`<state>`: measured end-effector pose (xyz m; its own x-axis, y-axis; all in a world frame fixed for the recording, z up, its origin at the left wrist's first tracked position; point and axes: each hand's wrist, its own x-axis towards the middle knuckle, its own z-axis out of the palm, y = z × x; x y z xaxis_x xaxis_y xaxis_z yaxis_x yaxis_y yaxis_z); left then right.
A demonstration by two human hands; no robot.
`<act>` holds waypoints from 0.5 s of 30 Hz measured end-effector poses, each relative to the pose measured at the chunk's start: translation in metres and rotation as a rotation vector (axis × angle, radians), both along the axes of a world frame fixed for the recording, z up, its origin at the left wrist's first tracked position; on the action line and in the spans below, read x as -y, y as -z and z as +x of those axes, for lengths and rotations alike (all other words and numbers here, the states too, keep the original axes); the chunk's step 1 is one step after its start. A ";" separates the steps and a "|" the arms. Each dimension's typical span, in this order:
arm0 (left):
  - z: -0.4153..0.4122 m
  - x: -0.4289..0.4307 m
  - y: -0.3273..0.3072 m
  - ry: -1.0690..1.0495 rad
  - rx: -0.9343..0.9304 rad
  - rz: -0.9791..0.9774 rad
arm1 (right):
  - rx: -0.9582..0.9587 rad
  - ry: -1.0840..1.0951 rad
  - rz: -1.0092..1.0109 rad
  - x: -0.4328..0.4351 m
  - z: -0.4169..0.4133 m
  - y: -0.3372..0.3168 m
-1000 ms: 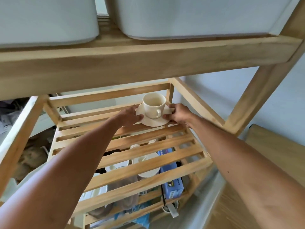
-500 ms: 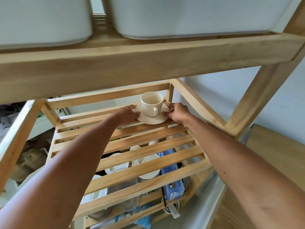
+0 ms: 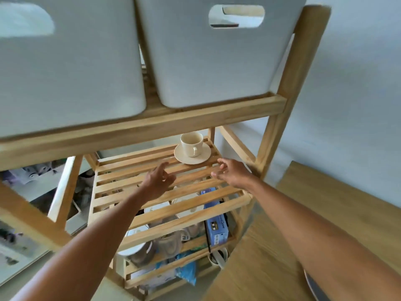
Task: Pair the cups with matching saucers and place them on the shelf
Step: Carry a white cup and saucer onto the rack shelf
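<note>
Both hands let go & pulled back: cup (image 3: 191, 142) on saucer (image 3: 192, 154) sits at shelf (image 3: 138, 170) rear-right, beyond open, empty fingers (image 3: 219, 165); right hand (image 3: 232, 173) nearer than left hand (image 3: 159, 181).

1 head view, looking forward and down, close to wooden shelf (image 3: 165, 216)

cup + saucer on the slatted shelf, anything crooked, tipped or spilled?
Nothing stands out. The cup stands upright, roughly centred on its saucer, which lies flat across the slats of the shelf near the back right corner. No spill or damage shows. Left hand and right hand are open and clear of it.
</note>
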<state>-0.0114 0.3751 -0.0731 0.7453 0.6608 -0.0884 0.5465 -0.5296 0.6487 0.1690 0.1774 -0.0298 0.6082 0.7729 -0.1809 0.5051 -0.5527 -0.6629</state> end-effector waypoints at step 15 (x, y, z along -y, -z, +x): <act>-0.104 0.172 -0.119 0.089 0.133 -0.020 | -0.028 0.041 0.089 0.200 -0.109 -0.116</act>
